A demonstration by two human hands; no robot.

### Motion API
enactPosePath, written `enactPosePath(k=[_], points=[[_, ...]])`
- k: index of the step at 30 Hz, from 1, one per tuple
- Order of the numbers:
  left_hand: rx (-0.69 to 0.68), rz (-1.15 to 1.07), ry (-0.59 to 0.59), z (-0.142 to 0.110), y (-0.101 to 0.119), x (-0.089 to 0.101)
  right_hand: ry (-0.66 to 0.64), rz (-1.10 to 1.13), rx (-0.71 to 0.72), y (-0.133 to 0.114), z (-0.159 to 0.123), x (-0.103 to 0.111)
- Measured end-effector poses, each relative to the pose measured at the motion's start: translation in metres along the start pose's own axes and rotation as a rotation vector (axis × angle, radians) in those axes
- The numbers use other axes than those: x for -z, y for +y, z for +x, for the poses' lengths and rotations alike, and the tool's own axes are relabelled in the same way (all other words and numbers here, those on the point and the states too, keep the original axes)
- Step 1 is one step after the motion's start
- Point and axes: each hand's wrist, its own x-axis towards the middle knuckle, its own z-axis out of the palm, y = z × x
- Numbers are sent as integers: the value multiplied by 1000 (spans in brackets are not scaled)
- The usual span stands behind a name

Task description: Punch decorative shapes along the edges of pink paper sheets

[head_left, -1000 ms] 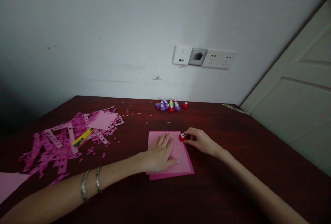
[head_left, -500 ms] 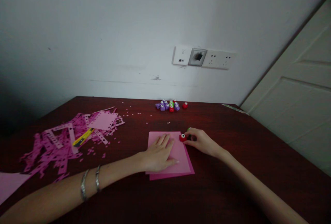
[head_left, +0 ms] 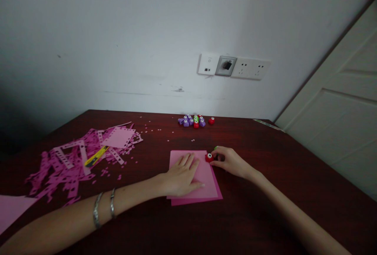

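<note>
My left hand (head_left: pixel 183 176) lies flat with fingers spread on a light pink sheet of paper (head_left: pixel 209 186). A darker pink sheet (head_left: pixel 196 201) shows beneath it along the lower and right edges. At the top right corner of the sheets, my right hand (head_left: pixel 226 157) grips a small red craft punch (head_left: pixel 209 157) between thumb and fingers. The punch sits at the paper's edge; whether its slot is around the paper I cannot tell. A bit of green (head_left: pixel 216 148) shows by the right fingertips, mostly hidden.
Purple, green and red craft punches (head_left: pixel 191 121) cluster near the wall, with one red punch (head_left: pixel 211 121) apart. Pink punched strips and scraps (head_left: pixel 67 168) heap at the left, a yellow utility knife (head_left: pixel 96 156) on them. Another pink sheet (head_left: pixel 13 210) lies at the left edge.
The view has shifted very slightly. Both hands, the paper and the red punch stay in the same arrangement.
</note>
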Motion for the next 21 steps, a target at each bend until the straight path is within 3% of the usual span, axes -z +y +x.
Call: enactPosePath(k=[21], points=[[-5, 10, -2, -1, 0, 0, -39, 162, -102, 2, -1, -6]])
